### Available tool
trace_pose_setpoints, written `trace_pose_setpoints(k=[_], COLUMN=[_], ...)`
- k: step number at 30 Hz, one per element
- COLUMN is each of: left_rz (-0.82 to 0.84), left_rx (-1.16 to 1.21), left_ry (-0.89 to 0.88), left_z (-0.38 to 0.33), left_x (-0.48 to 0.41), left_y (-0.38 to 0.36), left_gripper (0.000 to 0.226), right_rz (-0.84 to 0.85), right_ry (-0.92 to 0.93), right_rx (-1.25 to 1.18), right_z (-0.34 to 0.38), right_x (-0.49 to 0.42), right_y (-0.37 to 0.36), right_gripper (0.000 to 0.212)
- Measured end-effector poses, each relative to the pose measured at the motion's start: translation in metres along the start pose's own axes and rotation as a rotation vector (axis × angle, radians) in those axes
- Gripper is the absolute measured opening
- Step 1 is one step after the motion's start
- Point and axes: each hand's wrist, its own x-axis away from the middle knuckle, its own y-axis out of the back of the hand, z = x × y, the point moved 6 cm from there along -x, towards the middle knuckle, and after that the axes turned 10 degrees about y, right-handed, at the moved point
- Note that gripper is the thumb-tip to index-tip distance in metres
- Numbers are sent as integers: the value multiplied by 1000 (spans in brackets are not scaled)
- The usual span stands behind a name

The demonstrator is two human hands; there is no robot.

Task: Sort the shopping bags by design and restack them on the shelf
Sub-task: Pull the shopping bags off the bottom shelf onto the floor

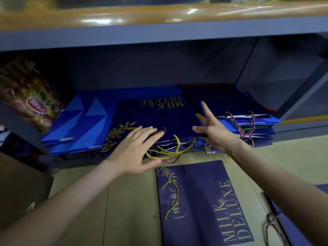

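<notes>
Top bag: flat navy paper shopping bag (pixel 159 118) printed "MILK DELUXE" in gold with a gold flower sprig. It lies on top of a pile on the lower board of a grey metal shelf (pixel 159 38).
Handles: twisted gold cords (pixel 170 151) hang over the near edge of that bag.
Left hand (pixel 134 150): lies flat on the near part of the bag, fingers straight, gripping nothing.
Right hand (pixel 214 132): at the bag's right edge, fingers straight and spread wide, grasping nothing.
Left of the bag: bright blue paper bags with pale triangles (pixel 79 125), stacked flat; beyond them a brown snack packet (pixel 30 103).
Right of the bag: a stack of darker navy bags (pixel 221 102) with multicoloured cord handles (pixel 237 125).
In front of the bag, lower down: a second navy "MILK DELUXE" bag (pixel 200 201) lies flat on tan cardboard (pixel 131 201).
</notes>
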Motion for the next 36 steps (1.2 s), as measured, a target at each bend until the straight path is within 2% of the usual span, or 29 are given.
trace_pose_setpoints(k=[2, 5, 7, 9, 10, 12, 14, 16, 18, 20, 21, 23, 25, 26, 28, 31, 33, 36], left_rz=[-16, -12, -31, -138, -190, -265, -290, -295, -317, -319, -312, -275, -163, -89, 43, 124, 218, 412], left_rx=[84, -140, -201, -156, -116, -110, -105, -74, -39, -14, 0, -8, -70, -99, -134, -132, -89, -26], left_ry=[165, 312, 238, 95, 28, -103, -238, -309, -387, -479, -516, -566, -600, -608, -607, -635, -651, -671], left_z=[-6, -18, -30, -36, -37, -39, -41, -38, -40, -49, -56, -70, -86, -95, -119, -174, -217, -273], left_x=[-9, -29, -36, -35, -31, -21, -12, -10, -9, -9, -9, -14, -24, -30, -40, -47, -50, -52], left_y=[5, 2, 0, 1, 4, 10, 13, 14, 16, 16, 16, 11, 0, -6, -17, -27, -34, -51], left_gripper=[81, 79, 66, 45, 42, 42, 44, 43, 36, 32, 31, 35, 50, 58, 72, 87, 90, 89], right_rz=[5, 42, 110, 168, 218, 361, 434, 333, 141, -15, -18, 111, 238, 250, 163, -32, -106, -154], right_ry=[37, 80, 99, 86, 77, 75, 100, 281, 548, 774, 866, 960, 922, 881, 789, 594, 453, 250], right_rx=[-30, -46, 16, 121, 208, 474, 945, 1461, 1788, 1861, 1862, 1880, 1916, 1944, 2019, 2078, 2074, 2027], right_z=[1, 5, 12, 24, 31, 43, 46, 47, 57, 65, 64, 49, 30, 22, 13, 7, -1, -23], right_x=[4, 12, 20, 28, 33, 44, 53, 58, 67, 81, 88, 102, 119, 128, 149, 184, 211, 256], right_y=[2, 2, 2, 10, 18, 32, 47, 56, 53, 52, 54, 64, 80, 90, 116, 153, 172, 193], right_gripper=[88, 92, 93, 87, 84, 87, 105, 114, 103, 79, 72, 66, 61, 58, 57, 75, 82, 76])
